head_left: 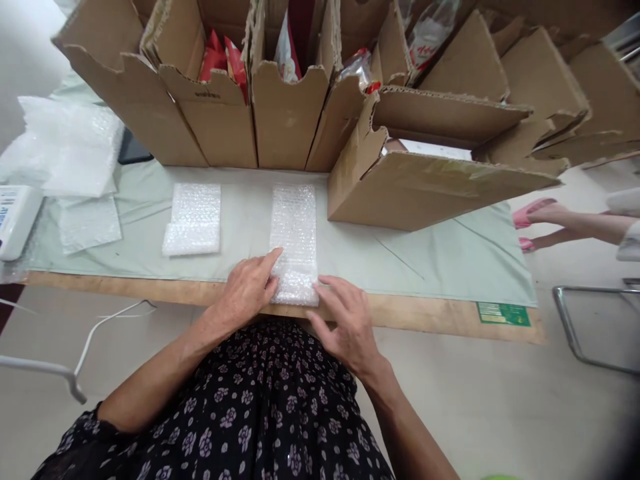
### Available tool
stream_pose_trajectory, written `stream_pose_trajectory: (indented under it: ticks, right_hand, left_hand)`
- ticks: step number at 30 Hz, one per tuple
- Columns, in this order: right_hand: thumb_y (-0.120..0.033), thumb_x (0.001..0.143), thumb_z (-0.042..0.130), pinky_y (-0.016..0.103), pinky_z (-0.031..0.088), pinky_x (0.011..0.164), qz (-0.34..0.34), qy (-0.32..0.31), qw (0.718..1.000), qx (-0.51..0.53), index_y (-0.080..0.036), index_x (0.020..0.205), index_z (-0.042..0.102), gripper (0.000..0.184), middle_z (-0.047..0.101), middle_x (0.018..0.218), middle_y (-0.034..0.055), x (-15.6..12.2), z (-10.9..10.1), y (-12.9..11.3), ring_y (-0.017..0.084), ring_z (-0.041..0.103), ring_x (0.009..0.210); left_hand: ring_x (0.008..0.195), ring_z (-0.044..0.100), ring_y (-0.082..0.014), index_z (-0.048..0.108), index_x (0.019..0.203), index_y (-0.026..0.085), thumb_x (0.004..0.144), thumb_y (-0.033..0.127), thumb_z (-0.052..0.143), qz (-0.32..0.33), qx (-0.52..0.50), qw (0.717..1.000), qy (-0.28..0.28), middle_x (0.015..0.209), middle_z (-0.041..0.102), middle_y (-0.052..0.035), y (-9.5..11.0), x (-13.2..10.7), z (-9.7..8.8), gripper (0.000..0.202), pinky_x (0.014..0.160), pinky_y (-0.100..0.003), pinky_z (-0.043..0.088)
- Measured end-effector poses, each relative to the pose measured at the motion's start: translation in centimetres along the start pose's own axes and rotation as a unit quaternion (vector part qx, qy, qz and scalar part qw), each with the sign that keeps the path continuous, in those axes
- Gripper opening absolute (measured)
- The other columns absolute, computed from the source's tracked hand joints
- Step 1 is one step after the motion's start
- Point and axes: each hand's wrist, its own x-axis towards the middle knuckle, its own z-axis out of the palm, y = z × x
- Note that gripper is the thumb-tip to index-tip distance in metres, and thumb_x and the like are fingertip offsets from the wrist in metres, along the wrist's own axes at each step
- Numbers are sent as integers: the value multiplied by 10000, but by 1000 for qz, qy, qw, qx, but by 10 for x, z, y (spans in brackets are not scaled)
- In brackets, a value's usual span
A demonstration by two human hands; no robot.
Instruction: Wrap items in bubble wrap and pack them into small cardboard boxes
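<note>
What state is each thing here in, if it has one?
Middle bubble wrap: flat, between hands
Bubble wrap beside it: flat
Left hand: fingertips on wrap's left edge
Right hand: open, at wrap's right edge
Front box: open, white item inside
Back boxes: open
Cloth: spread, creased

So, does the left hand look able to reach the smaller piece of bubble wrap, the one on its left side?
Probably yes: the left hand is at the edge of the longer bubble wrap, and only flat cloth seems to lie between it and the smaller piece.
</note>
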Motion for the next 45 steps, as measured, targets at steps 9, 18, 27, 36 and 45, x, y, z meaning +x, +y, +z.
stream_pose_trajectory:
  ticks: [9,18,27,36,45]
  right_hand:
    - [-167,1044,514,423,574,905,-17,-63,992,110,-243,1197,736,280,803,1113,67,17,9,4,233,737,1043]
    - [-228,983,646,447,562,960,-7,94,994,49,-226,1207,698,230,717,1289,128,20,4,3,276,678,1185]
    - [-162,1036,549,448,490,982,-86,-57,994,33,-199,1168,731,228,797,1149,76,36,6,8,265,681,1160]
    - [-309,1039,560,445,534,931,16,11,999,41,-203,1241,698,267,739,1230,128,38,4,6,282,667,1134]
    - [-233,1047,549,437,492,970,-32,-76,995,59,-212,1181,716,215,782,1155,73,38,6,8,253,687,1091]
  left_hand:
    - [1118,673,-280,661,1265,164,997,222,602,179,-75,978,71,1187,751,-127,4,-39,-18,280,977,-465,539]
    - [843,733,-236,732,1198,146,943,177,579,0,-88,992,86,977,801,-87,-1,-13,2,300,845,-391,600]
    - [1165,645,-323,668,1268,132,984,248,620,97,-37,984,143,1257,699,-169,-2,-33,-7,311,977,-481,546]
    - [834,654,-244,705,1180,109,983,182,585,61,-51,988,133,910,745,-91,-9,-9,0,242,799,-407,547]
    - [1183,606,-298,647,1269,145,1000,216,598,146,-53,980,126,1254,695,-150,-4,-25,-7,283,1009,-471,503]
